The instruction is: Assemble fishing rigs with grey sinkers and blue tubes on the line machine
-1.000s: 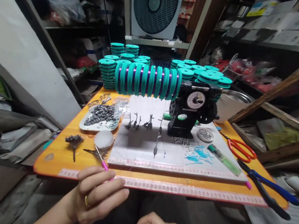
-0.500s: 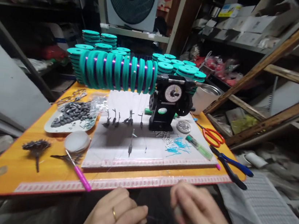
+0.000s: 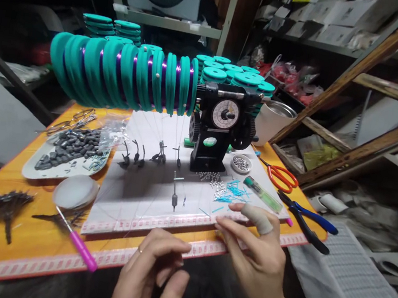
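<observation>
My left hand [image 3: 153,272] is at the table's front edge, its fingers curved with the thumb apart; nothing shows between them. Over the board's front right part reaches my right hand [image 3: 257,244], fingers apart, a pale wrap around one of them. Nearest to its fingertips lie thin blue tubes [image 3: 233,192] and small silver beads [image 3: 220,191]. A grey fishing sinker [image 3: 174,199] on a thin stem rests on the white board [image 3: 153,216], a small metal piece [image 3: 184,200] beside it. Behind, several sinkers [image 3: 159,156] hang on lines from teal foam spools [image 3: 127,78].
A black winding machine [image 3: 213,131] with a dial carries the spools. To the right lie a green-capped tube [image 3: 262,194], orange-handled scissors [image 3: 281,177] and blue-black pliers [image 3: 303,216]. At left are a tray [image 3: 30,166] of sinkers, a round white lid [image 3: 74,191] and a pink-handled tool [image 3: 83,251].
My right hand has moved up and forward over the board, its fingers spreading. My left hand's fingers have loosened. The camera view has shifted, bringing the spools nearer.
</observation>
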Motion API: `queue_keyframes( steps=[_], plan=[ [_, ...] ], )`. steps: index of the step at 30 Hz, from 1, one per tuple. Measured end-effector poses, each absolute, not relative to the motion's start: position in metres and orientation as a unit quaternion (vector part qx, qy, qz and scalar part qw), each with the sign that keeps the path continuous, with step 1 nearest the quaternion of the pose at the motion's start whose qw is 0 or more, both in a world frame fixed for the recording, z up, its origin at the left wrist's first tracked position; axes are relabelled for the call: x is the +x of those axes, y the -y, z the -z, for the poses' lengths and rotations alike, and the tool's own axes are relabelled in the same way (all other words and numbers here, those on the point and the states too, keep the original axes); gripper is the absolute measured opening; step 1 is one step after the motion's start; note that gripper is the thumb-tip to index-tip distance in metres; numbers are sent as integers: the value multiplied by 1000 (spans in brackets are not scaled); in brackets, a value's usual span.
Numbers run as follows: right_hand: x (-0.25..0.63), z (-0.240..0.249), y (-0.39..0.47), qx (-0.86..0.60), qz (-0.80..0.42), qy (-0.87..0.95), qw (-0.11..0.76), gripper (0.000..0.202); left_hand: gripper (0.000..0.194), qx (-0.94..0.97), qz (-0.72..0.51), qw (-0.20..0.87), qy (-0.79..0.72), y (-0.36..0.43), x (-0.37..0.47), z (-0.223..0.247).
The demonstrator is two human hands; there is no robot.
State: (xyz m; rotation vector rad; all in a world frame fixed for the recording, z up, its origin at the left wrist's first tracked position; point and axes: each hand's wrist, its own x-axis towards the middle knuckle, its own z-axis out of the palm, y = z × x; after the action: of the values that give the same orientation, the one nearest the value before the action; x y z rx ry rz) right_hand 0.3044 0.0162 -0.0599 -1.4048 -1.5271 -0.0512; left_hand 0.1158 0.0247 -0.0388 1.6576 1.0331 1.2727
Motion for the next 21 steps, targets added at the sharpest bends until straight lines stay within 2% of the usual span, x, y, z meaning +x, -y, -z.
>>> queue_keyframes(
  steps=[3,5,8,10,13,16,18,21],
  plan=[
    [301,54,-15,-609,-44,584,535,18,11,650,-489,439,-382,-30,123,39],
    [294,49,-11,-586,-192,533,579,12,15,638,-475,477,-374,-33,127,38],
    [278,45,-2,-477,-443,425,629,7,14,622,-458,530,-350,-34,134,38],
    [268,46,3,-437,-516,369,637,6,13,600,-464,558,-336,-32,135,37],
    [259,49,6,-410,-545,340,648,10,15,570,-478,575,-342,-29,132,36],
    [263,50,7,-415,-511,350,667,10,15,573,-474,564,-359,-28,125,34],
    [268,48,8,-449,-485,383,646,7,14,585,-473,545,-369,-27,120,33],
    [271,43,9,-480,-454,471,584,18,12,605,-483,506,-380,-24,118,32]
  ],
)
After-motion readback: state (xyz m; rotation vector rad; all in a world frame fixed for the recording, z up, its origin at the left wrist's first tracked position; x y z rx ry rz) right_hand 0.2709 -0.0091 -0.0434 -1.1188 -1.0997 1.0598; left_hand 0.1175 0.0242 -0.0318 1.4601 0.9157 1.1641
